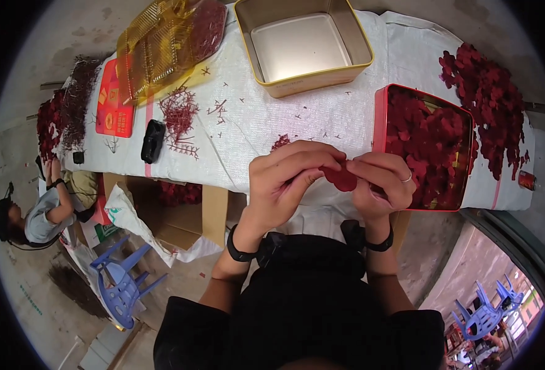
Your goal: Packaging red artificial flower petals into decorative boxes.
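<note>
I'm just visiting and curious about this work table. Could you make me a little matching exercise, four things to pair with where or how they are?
Things:
1. Gold-rimmed tin
2. Red tin
3. Small dark red piece
4. Red card

Places and states:
A. Next to the yellow plastic, on the left part of the table
B. Full of many dark red bits
C. Bare, shiny metal bottom showing
D. Held in the fingers of the left hand and right hand

Right pairs: 1-C, 2-B, 3-D, 4-A
</note>
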Available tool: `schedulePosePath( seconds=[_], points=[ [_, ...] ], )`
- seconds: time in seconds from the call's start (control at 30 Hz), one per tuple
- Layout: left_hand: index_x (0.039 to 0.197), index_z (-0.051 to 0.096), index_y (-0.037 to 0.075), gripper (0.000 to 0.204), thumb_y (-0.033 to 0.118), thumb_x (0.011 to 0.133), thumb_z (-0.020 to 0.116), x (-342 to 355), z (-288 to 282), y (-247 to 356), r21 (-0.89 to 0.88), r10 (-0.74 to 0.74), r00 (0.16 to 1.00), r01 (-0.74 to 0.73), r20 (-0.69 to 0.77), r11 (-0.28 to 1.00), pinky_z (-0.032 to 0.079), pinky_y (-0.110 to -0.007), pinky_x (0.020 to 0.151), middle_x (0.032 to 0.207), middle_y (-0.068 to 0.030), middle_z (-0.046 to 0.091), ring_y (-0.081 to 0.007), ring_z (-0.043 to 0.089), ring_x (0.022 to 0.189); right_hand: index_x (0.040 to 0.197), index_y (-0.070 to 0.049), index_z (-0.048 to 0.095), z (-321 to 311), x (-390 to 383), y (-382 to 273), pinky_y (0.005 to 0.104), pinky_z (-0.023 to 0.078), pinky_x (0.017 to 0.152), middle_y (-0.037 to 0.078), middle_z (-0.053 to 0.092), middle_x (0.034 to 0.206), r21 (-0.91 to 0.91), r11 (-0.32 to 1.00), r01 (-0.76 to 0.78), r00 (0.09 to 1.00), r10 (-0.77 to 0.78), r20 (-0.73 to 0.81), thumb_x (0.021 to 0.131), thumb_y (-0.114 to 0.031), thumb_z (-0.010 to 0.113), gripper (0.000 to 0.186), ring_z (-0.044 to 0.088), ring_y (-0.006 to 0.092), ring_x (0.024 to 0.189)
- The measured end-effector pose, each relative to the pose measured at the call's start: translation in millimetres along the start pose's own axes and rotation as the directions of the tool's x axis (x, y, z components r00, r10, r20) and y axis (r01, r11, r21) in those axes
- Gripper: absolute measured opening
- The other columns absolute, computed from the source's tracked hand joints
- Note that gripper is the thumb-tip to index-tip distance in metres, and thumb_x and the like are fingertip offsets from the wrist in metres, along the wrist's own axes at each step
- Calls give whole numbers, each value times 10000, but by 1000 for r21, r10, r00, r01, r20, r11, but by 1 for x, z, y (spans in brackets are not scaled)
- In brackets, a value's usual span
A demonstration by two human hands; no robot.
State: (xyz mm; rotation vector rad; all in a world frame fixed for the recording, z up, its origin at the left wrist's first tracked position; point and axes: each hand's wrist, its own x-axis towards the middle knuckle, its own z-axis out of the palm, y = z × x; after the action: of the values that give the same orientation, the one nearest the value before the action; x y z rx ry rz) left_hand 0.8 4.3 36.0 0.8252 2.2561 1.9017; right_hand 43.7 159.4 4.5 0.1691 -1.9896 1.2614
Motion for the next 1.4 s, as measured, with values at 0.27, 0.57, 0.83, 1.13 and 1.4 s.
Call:
schedulePosePath(
  seconds=[0.27, 0.57, 0.83, 1.13, 1.4],
  points=[
    [875, 628, 2, 133, -45, 760, 581, 1, -1, 2, 50, 30, 997, -34, 71, 998, 506, -272, 661, 897, -114, 649, -231, 647, 777, 733, -59, 693, -3, -7, 1, 235, 501, 536, 76, 641, 735, 20, 1000, -9, 999, 10, -51, 566, 154, 612, 283, 613, 155, 610],
    [905, 618, 31, 199, -53, 732, 569, 2, -4, -12, 122, 89, 993, -98, 82, 988, 502, -284, 594, 889, -89, 638, -237, 641, 753, 736, -36, 645, 3, -1, -1, 202, 344, 476, 62, 598, 752, 122, 968, -220, 975, 213, 68, 590, 163, 611, 249, 498, 96, 557],
    [900, 610, 16, 183, -65, 746, 555, 4, -5, -3, 112, 62, 997, -66, 37, 991, 508, -291, 642, 928, -109, 632, -248, 640, 779, 773, -34, 563, 8, 9, 4, 202, 318, 490, 64, 515, 825, 100, 992, -74, 984, 56, 167, 644, 133, 535, 214, 464, 99, 615],
    [868, 597, -2, 145, -91, 785, 519, 8, -2, -4, -16, 56, 997, -55, 57, 998, 510, -284, 676, 996, -134, 589, -196, 610, 739, 781, -27, 478, 5, 7, 0, 212, 334, 539, 68, 497, 825, 119, 978, -171, 953, 134, 272, 698, 60, 494, 122, 450, 108, 666],
    [983, 481, 62, 268, 307, 957, 375, -2, -6, -20, -839, -401, 889, 384, 223, 386, 400, -241, 508, 1018, -128, 570, -144, 467, 497, 849, -49, 452, 4, 9, 1, 187, 312, 510, 29, 465, 791, 228, 865, -448, 880, 382, 282, 750, 64, 459, 151, 462, 80, 691]
  ],
)
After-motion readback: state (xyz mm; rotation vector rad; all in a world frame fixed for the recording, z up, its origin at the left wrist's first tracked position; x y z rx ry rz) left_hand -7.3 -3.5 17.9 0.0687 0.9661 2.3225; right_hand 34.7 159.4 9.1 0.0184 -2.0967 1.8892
